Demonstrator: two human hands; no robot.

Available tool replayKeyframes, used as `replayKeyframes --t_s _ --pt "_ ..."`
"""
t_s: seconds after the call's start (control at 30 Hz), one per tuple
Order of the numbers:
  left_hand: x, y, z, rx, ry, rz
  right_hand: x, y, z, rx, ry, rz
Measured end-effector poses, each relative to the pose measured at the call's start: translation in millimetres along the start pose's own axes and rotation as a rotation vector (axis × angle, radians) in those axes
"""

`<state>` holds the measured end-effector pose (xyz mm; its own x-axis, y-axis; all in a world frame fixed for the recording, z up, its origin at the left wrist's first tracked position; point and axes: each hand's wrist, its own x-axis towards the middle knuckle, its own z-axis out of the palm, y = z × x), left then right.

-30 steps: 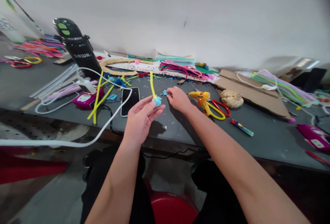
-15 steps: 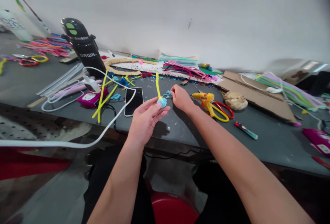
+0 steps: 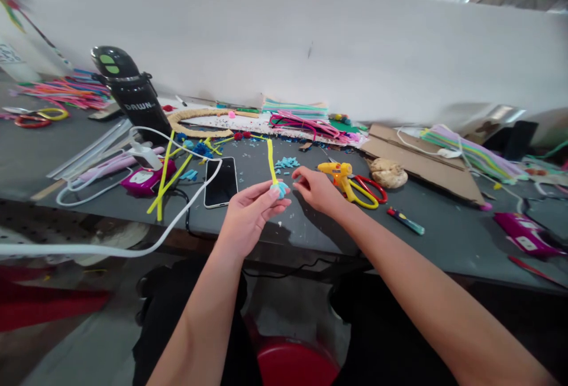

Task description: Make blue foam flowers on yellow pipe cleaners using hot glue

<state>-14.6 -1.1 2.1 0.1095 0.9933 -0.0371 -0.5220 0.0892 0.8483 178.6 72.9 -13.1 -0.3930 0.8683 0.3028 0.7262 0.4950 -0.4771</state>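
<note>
My left hand point(image 3: 252, 211) pinches a yellow pipe cleaner point(image 3: 271, 161) that stands upright, with a cluster of light blue pieces point(image 3: 279, 190) around its lower end. My right hand point(image 3: 317, 189) is just to the right of that cluster, apart from it, its fingertips drawn together; whatever lies between them is too small to make out. Behind both hands, a little pile of cut light blue pieces point(image 3: 287, 163) rests on the grey table point(image 3: 310, 232). A yellow glue gun point(image 3: 336, 171) and scissors point(image 3: 366, 193) with yellow and red handles lie beyond my right wrist.
A phone point(image 3: 221, 182) and crossed yellow pipe cleaners point(image 3: 162, 187) lie to the left, near a black bottle point(image 3: 141, 102). A white cable point(image 3: 177, 220) loops over the front left edge. On the right are a cutter knife point(image 3: 405, 221), a tan lump point(image 3: 389, 173) and cardboard point(image 3: 426, 167).
My right hand has moved back from the pile of blue pieces, toward the cluster in my left hand. The pile shows more fully now. The view has shifted slightly right.
</note>
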Motion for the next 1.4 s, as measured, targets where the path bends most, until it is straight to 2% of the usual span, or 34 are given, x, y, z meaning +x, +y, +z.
replayKeyframes --t_s 0.13,0.23,0.33,0.4,0.5,0.63,0.73,0.8,0.97,1.03,1.1,1.23,1.4 --pt "-5 2 3.4 -0.002 -0.081 -0.046 -29 -9 -33 0.084 -0.137 0.042" --pt "-6 3 5.3 -0.013 -0.107 -0.060 -51 -5 -65 0.066 -0.237 0.184" --pt "-5 1 6.8 -0.028 -0.121 -0.078 -69 9 -92 -0.083 -0.162 0.358" --pt "-4 0 7.6 -0.040 -0.140 -0.093 -74 22 -100 -0.177 -0.086 0.452" --pt "-3 -2 8.4 -0.046 -0.171 -0.112 -69 40 -92 -0.269 0.010 0.512" --pt "-2 -8 8.9 -0.021 -0.209 -0.149 -48 56 -61 -0.316 0.088 0.498" --pt "-1 -14 9.5 -0.011 -0.227 -0.160 -37 60 -43 -0.175 0.227 0.529" --pt "0 -17 10.0 -0.008 -0.214 -0.159 -35 59 -37 -0.053 0.271 0.525" --pt "4 -16 9.6 -0.009 -0.113 -0.169 -49 40 -44 0.221 0.253 0.460" --pt "5 -15 9.0 -0.021 -0.072 -0.155 -60 27 -49 0.453 0.282 0.432" --pt "7 -14 8.9 -0.030 -0.037 -0.136 -71 13 -53 0.592 0.331 0.411" --pt "9 -16 12.0 -0.034 -0.007 -0.109 -90 -8 -59 0.659 0.324 0.377" --pt "8 -19 17.4 -0.023 -0.018 -0.112 -99 -19 -62 0.655 0.297 0.372"
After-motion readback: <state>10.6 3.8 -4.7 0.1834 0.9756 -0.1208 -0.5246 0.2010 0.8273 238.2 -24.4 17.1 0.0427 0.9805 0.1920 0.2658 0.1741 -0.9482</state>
